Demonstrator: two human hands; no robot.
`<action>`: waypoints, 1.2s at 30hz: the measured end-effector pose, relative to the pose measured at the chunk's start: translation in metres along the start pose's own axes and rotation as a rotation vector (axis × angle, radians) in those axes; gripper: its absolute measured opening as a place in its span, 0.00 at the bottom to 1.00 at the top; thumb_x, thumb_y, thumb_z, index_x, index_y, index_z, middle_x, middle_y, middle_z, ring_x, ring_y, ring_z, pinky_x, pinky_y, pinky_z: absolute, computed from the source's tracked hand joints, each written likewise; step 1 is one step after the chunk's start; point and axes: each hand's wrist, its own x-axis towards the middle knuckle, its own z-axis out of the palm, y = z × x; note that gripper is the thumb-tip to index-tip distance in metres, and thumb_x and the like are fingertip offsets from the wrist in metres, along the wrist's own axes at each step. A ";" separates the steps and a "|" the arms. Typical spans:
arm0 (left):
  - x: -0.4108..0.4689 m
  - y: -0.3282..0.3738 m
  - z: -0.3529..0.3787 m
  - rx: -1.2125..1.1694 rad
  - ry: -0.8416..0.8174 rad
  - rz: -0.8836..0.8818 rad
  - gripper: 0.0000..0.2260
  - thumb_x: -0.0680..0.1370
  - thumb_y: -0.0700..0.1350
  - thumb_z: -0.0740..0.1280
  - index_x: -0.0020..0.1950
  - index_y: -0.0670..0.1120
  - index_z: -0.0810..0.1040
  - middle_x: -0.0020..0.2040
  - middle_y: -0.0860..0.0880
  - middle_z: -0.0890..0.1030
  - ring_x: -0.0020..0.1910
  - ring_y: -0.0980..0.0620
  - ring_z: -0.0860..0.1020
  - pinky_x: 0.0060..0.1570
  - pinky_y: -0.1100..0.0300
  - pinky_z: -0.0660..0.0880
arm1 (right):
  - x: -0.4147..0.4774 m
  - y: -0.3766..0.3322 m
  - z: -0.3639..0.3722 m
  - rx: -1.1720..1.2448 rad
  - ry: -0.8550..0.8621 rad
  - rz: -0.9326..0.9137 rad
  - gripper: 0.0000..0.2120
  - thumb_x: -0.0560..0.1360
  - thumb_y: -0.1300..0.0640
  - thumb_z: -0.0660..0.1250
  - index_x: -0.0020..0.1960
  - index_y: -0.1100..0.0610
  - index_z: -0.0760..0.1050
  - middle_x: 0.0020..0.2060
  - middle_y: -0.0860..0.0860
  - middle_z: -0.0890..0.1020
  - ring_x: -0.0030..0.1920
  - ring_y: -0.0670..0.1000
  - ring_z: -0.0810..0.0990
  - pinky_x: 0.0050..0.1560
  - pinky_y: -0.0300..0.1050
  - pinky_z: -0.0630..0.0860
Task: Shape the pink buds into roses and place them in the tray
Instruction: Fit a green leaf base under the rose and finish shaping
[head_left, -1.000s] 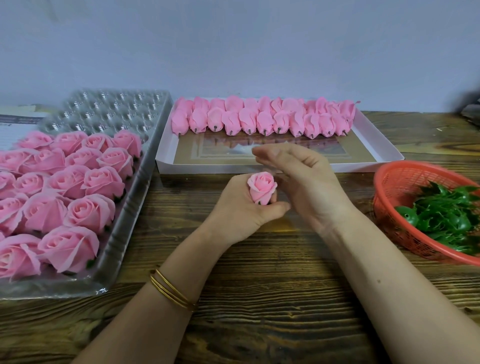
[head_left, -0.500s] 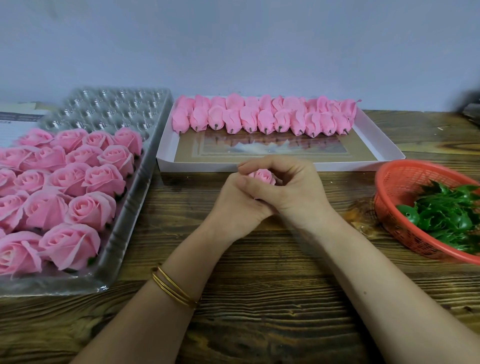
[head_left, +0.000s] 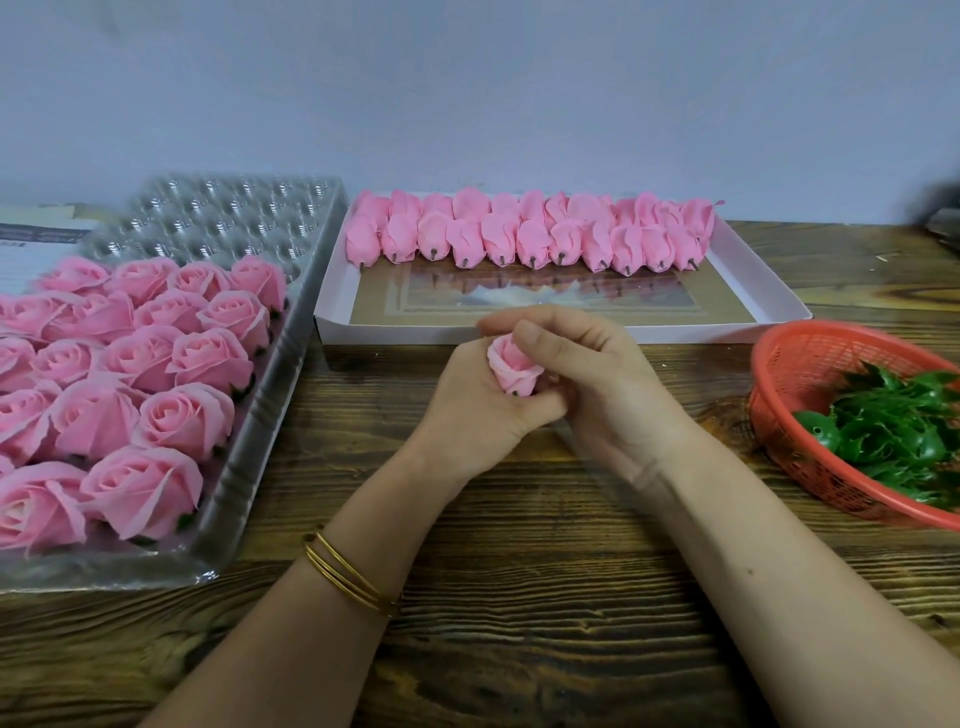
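Pink bud (head_left: 511, 366) is up off the tabletop (head_left: 519, 571) around the middle, just in front of the white box (head_left: 395, 332), sandwiched between both hands. The grip of the left hand (head_left: 478, 410) is wrapped around it from the left and below, with the little dark stem end poking out at the bottom. The right hand (head_left: 597, 384) has its grip clamped on it too, thumb pressed on the top petals and fingers curled over the far side. Over on the left, the clear plastic tray (head_left: 249, 447) is packed with finished roses (head_left: 156, 374), and its far pockets are bare. The unshaped buds (head_left: 519, 234) lie in rows along the back of the white box. A red basket (head_left: 779, 364) of green leaf bits (head_left: 893, 426) sits on the right. Gold bangles (head_left: 348, 577) are on the left wrist.
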 end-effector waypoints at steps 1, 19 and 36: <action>0.000 -0.001 0.000 -0.012 -0.003 -0.003 0.08 0.70 0.31 0.73 0.47 0.36 0.80 0.38 0.42 0.83 0.37 0.44 0.80 0.38 0.58 0.79 | 0.000 0.000 0.000 0.006 -0.002 0.000 0.12 0.70 0.60 0.73 0.51 0.64 0.81 0.42 0.58 0.83 0.48 0.54 0.80 0.55 0.48 0.76; -0.001 0.003 -0.002 -0.232 -0.105 -0.052 0.10 0.71 0.29 0.71 0.35 0.41 0.74 0.27 0.55 0.74 0.27 0.61 0.72 0.29 0.70 0.70 | 0.002 -0.009 -0.013 0.164 -0.149 0.110 0.20 0.65 0.67 0.64 0.57 0.66 0.77 0.55 0.64 0.78 0.56 0.62 0.75 0.57 0.55 0.74; -0.009 0.014 -0.003 -0.229 -0.477 -0.259 0.09 0.69 0.32 0.71 0.44 0.31 0.74 0.37 0.40 0.72 0.41 0.42 0.72 0.42 0.47 0.67 | -0.007 -0.020 0.001 -0.438 -0.316 -0.116 0.09 0.71 0.56 0.73 0.47 0.62 0.84 0.51 0.55 0.85 0.57 0.52 0.82 0.57 0.44 0.77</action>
